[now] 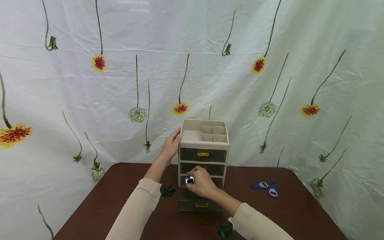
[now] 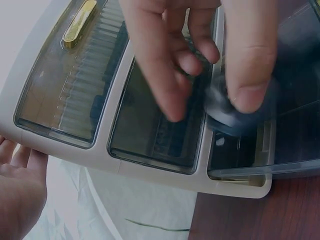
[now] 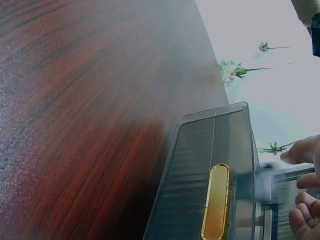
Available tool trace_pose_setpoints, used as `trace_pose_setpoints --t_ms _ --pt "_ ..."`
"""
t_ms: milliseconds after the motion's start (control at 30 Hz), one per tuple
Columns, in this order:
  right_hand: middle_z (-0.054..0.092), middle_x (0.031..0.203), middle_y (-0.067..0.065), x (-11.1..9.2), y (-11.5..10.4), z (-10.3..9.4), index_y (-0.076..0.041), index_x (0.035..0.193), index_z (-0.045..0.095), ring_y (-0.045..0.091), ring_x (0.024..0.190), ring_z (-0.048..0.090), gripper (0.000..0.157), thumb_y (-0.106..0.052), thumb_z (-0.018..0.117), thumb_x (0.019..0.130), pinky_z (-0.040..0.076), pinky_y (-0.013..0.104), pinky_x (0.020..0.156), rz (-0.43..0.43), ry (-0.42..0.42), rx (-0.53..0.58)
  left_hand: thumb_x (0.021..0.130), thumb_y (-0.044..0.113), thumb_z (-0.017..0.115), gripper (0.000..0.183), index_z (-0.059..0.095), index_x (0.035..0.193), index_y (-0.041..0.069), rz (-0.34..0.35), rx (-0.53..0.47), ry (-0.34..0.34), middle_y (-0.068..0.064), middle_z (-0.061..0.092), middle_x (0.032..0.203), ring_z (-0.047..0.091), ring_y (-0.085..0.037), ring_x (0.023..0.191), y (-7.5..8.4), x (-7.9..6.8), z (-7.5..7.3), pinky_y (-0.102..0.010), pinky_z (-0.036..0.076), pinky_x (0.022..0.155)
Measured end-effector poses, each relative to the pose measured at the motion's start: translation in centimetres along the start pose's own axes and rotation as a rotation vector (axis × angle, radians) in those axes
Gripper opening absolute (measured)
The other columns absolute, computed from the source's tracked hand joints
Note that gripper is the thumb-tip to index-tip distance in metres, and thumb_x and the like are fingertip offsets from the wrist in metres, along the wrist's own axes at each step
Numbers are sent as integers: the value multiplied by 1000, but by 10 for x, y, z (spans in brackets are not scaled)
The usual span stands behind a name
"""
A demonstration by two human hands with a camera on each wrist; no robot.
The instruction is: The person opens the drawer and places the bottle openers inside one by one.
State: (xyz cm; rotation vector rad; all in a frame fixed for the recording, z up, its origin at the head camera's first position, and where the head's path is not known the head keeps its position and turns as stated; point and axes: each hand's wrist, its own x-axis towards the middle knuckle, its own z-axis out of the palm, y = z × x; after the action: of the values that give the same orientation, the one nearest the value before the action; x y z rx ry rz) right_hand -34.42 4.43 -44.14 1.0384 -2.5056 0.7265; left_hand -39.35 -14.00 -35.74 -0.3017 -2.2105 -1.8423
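A cream desktop drawer unit [image 1: 205,144] stands on the table, its lowest clear drawer [image 1: 192,205] pulled out. My left hand [image 1: 171,146] rests against the unit's left side with fingers extended. Over the pulled-out drawer is my right hand [image 1: 201,181], its thumb and index finger spread apart in the left wrist view. At those fingertips is a small round silver-and-black thing [image 1: 189,180], blurred in both wrist views. In the left wrist view, the thumb partly covers this round thing [image 2: 225,112], and a gap separates it from the index finger.
Two blue bottle openers [image 1: 264,187] lie on the dark red-brown table [image 1: 249,213] right of the unit. Divided compartments [image 1: 213,131] form its top. Two upper drawers with gold handles [image 1: 203,154] are closed. A flowered white cloth [image 1: 240,86] hangs behind.
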Motion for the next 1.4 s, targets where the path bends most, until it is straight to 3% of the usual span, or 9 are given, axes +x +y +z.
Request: trace_pose_setpoints --t_ms 167,533,1033,1267,1400 --pt "64 119 13 -2 0 -6 0 123 74 31 105 64 38 -19 83 90 55 46 88 19 4 61 113 26 40 55 28 166 20 -5 2 0 -5 29 167 31 -30 150 0 1 0 -56 31 116" --pt "67 117 10 -12 10 -31 -3 119 75 30 106 65 32 -17 81 91 55 48 89 -25 6 66 113 25 40 54 30 165 21 -11 -2 -4 -6 30 167 31 -28 150 1 1 0 -53 31 117" --pt "65 121 9 -34 33 -82 -5 122 74 35 106 63 36 -18 83 89 54 49 84 56 5 96 113 25 39 55 27 166 16 -1 3 -19 -7 26 168 26 -29 152 4 -1 0 -53 27 119" --pt "63 124 8 -41 46 -103 -3 124 73 35 106 62 36 -15 81 91 53 49 84 20 -37 110 113 24 39 55 28 166 16 10 7 -12 -8 27 168 27 -28 152 5 -1 0 -52 27 119" --pt "62 129 7 -49 58 -116 -3 127 71 35 117 61 37 -13 79 93 51 53 93 1 -73 128 112 24 39 55 27 166 17 2 9 -14 -7 26 168 26 -28 152 4 -1 -1 -52 27 119"
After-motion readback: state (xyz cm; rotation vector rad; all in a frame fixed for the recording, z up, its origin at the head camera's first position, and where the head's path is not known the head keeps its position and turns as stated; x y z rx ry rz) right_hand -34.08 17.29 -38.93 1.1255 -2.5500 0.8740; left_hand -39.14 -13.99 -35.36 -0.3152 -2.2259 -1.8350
